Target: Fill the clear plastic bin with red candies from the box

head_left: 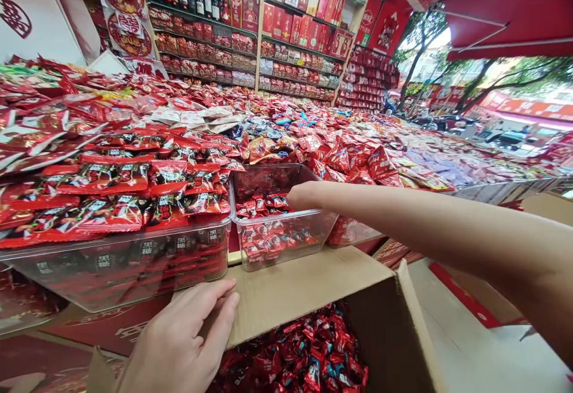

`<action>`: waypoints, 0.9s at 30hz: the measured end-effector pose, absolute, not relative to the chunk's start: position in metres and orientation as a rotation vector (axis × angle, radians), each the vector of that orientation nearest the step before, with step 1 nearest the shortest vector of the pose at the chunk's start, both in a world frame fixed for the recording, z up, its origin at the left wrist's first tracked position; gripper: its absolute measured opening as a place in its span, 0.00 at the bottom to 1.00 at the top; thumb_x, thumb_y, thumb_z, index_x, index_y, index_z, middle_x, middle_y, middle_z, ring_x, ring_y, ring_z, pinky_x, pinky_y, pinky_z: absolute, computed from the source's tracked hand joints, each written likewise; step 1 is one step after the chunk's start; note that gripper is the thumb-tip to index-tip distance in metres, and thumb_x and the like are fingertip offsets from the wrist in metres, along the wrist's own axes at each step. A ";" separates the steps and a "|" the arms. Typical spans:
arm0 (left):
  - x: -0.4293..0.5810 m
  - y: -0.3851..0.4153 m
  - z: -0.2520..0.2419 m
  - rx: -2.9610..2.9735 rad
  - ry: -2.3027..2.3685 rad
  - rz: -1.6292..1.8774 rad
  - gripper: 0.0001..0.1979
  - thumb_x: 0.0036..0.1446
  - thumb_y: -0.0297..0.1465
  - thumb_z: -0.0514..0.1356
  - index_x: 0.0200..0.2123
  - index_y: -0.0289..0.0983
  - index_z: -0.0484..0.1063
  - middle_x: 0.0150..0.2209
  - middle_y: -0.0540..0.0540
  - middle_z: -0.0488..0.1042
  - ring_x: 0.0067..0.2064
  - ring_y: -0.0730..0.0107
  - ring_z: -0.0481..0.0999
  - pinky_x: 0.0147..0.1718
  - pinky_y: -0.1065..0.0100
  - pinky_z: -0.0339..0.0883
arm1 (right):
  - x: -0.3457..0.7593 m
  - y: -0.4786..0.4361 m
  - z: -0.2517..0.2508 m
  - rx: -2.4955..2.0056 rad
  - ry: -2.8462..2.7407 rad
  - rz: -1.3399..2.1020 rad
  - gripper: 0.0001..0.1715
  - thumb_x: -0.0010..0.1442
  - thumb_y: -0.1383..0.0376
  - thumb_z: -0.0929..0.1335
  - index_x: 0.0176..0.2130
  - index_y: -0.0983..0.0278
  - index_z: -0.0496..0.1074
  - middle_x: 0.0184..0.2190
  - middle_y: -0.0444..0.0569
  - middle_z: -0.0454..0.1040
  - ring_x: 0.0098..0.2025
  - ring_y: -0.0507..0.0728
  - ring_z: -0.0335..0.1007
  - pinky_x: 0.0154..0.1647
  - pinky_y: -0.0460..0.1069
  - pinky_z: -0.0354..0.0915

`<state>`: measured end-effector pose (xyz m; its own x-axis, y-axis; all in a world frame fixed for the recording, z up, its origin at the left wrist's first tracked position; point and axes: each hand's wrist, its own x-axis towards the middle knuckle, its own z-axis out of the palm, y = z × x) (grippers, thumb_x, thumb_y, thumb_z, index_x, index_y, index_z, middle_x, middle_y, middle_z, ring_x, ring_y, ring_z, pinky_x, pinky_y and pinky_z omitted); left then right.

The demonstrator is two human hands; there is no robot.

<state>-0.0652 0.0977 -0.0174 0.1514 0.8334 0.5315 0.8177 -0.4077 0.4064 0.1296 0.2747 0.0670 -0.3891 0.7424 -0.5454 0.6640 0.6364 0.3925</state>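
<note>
My left hand [185, 339] rests flat on the rear flap of an open cardboard box [394, 321], fingers stretched out and holding nothing. The box holds many small red wrapped candies [308, 351]. My right arm reaches forward over the box to a clear plastic bin [286, 238] that is partly filled with the same red candies. My right hand [304, 195] is inside the bin, its fingers curled down and hidden from me, so what it holds cannot be seen.
A larger clear bin [120, 268] heaped with red snack packets stands to the left. A wide display of wrapped sweets [313, 130] spreads behind. Shelves with bottles and red boxes [250, 17] line the back wall. Street and trees show at right.
</note>
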 end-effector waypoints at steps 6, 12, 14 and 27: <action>-0.065 0.095 -0.019 2.429 1.663 1.186 0.11 0.51 0.39 0.54 0.38 0.44 0.68 0.35 0.52 0.76 0.36 0.69 0.74 0.38 0.71 0.66 | 0.131 0.275 0.067 1.190 2.221 0.001 0.09 0.48 0.72 0.65 0.29 0.74 0.75 0.30 0.56 0.75 0.34 0.57 0.71 0.36 0.49 0.62; -0.065 0.095 -0.019 2.440 1.635 1.232 0.10 0.51 0.36 0.55 0.38 0.43 0.68 0.34 0.51 0.75 0.35 0.69 0.74 0.39 0.69 0.65 | 0.123 0.283 0.070 0.995 2.311 0.134 0.15 0.48 0.69 0.65 0.35 0.75 0.74 0.34 0.59 0.73 0.36 0.60 0.69 0.35 0.50 0.61; -0.066 0.094 -0.019 2.434 1.623 1.254 0.10 0.51 0.36 0.55 0.38 0.43 0.68 0.34 0.51 0.75 0.35 0.69 0.74 0.39 0.70 0.65 | 0.121 0.287 0.064 0.945 2.348 0.150 0.15 0.48 0.67 0.65 0.36 0.73 0.74 0.35 0.57 0.73 0.36 0.59 0.69 0.35 0.50 0.61; -0.065 0.095 -0.019 2.422 1.612 1.270 0.10 0.51 0.35 0.56 0.39 0.44 0.67 0.35 0.53 0.74 0.35 0.73 0.73 0.41 0.73 0.61 | 0.124 0.290 0.050 1.059 2.421 -0.073 0.10 0.48 0.66 0.67 0.31 0.71 0.74 0.28 0.52 0.73 0.31 0.55 0.68 0.34 0.49 0.60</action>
